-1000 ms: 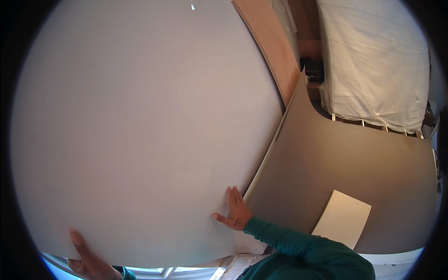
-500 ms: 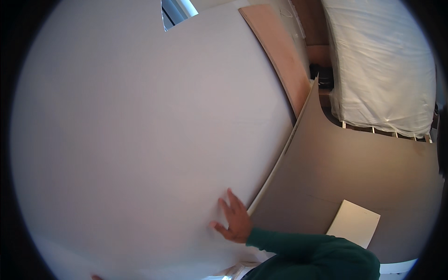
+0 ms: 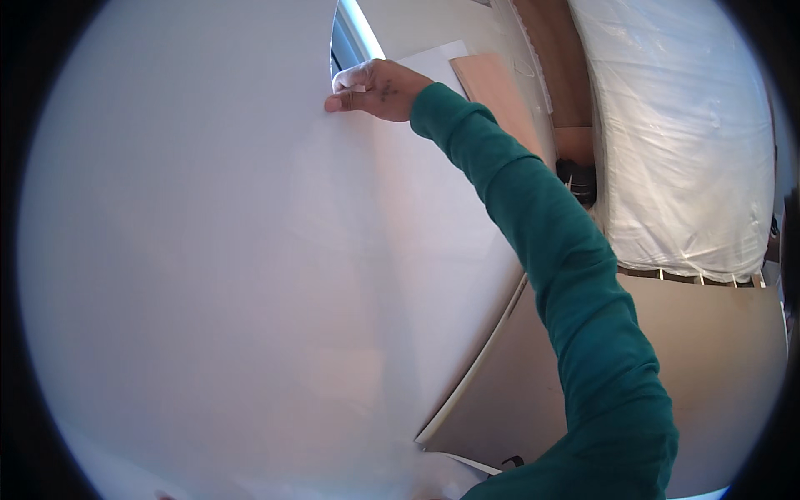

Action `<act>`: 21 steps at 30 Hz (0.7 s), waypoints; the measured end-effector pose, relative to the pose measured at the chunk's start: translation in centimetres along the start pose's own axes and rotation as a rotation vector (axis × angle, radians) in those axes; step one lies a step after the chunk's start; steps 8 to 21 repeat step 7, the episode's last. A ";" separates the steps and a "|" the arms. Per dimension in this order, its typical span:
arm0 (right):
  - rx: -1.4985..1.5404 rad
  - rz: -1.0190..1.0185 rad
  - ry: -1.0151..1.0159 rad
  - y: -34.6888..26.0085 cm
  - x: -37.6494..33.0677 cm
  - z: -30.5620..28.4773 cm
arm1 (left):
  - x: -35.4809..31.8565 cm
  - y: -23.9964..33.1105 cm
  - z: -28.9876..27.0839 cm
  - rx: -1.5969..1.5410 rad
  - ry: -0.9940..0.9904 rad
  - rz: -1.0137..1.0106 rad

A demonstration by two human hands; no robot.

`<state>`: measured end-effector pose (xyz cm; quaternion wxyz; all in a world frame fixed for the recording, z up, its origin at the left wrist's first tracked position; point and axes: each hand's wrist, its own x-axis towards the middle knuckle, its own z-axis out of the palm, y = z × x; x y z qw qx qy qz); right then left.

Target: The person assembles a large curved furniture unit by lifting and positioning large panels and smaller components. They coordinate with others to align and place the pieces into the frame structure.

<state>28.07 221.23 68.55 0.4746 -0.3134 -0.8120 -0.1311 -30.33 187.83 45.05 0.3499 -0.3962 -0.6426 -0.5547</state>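
A large, smooth white sheet (image 3: 217, 250) fills the left and middle of the head view. At its far edge my right hand (image 3: 379, 90) is closed on it, thumb on the near face and the other fingers curled over the edge. My right arm, in a green sleeve, stretches across the sheet's right side. Of my left hand (image 3: 165, 497) only a bit of finger shows at the lower edge; the rest is out of view. Beyond the right hand, a gap shows a blue and white strip (image 3: 360, 33).
A reddish-brown board (image 3: 500, 87) lies past the sheet's far right corner. To the right is a brown panel (image 3: 708, 358) with a pale edge. Behind it, a bulky block (image 3: 683, 142) wrapped in clear plastic stands beside a dark object (image 3: 577, 179).
My right hand has gone from lying spread near the sheet's lower right edge to gripping its far edge. The sheet now covers less of the far right, where another pale corner shows.
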 end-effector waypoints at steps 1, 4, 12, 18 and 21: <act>0.008 -0.011 -0.033 0.6 0.7 -0.2 | 0.0 -0.2 0.4 -0.157 0.026 -0.006; -0.100 0.016 0.056 -0.5 2.7 0.2 | 2.5 -3.8 0.3 -0.737 -0.015 -0.166; -0.326 -0.081 0.241 -4.5 6.2 -0.9 | 8.0 -3.7 -2.7 -0.913 0.034 -0.181; -0.326 -0.081 0.241 -4.5 6.2 -0.9 | 8.0 -3.7 -2.7 -0.913 0.034 -0.181; -0.326 -0.081 0.241 -4.5 6.2 -0.9 | 8.0 -3.7 -2.7 -0.913 0.034 -0.181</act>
